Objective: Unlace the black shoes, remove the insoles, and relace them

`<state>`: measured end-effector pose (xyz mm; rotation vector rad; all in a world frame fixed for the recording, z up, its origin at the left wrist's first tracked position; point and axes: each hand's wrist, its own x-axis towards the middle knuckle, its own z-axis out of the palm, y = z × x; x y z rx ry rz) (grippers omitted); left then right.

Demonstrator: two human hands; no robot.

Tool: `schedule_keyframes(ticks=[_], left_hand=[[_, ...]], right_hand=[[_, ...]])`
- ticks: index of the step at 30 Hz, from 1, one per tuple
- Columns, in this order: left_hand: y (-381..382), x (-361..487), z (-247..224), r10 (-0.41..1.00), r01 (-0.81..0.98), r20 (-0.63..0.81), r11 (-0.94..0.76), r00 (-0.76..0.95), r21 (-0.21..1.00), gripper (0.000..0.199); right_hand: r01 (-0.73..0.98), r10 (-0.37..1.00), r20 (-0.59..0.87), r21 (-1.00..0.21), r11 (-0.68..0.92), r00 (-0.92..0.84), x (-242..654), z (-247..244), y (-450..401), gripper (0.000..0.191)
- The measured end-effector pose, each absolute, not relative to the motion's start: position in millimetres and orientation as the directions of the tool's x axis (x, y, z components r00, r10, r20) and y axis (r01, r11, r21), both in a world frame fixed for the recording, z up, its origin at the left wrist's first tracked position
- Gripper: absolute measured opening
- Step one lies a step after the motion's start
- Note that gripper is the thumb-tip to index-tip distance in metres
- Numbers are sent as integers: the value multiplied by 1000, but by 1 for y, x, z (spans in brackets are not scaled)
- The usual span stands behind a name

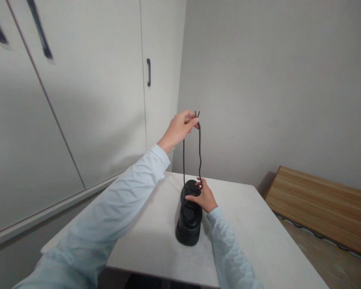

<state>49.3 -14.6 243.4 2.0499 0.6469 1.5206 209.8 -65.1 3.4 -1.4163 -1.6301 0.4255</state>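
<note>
A black shoe (189, 230) stands on the white table, its toe pointing away from me. Dark shoelaces (200, 150) rise from both sides of it. High above the shoe, my left hand (184, 122) pinches the two lace ends together, and their tips stick up past the fingers. My right hand (205, 197) is at the shoe's right side, thumb and fingers spread apart over the lacing area. Its fingers are beside the right-hand lace; whether they touch it is hard to make out.
The white table (144, 241) carries the shoe. White cupboard doors (96, 80) with dark handles (149, 72) stand on the left. A grey wall (258, 88) is behind. To the right is a wooden board or low bench (321, 204), with a cable along its lower edge.
</note>
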Motion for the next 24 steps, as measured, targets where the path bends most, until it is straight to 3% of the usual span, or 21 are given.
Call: schedule_keyframes(ticks=[8,15,18,24], left_hand=[[-26,48,269,554,363,740,-826,382,431,7],[-35,56,282,510,467,736,-833,445,295,6],[-36,64,289,526,458,731,-828,434,324,5],[-31,80,295,606,336,668,-795,432,505,12]], right_hand=[[580,934,341,-785,218,109,210,2,-65,97],[573,934,330,-795,196,138,209,1,-65,98],[570,938,312,-803,174,154,208,2,-66,97],[562,935,316,-808,177,159,208,3,-66,94]])
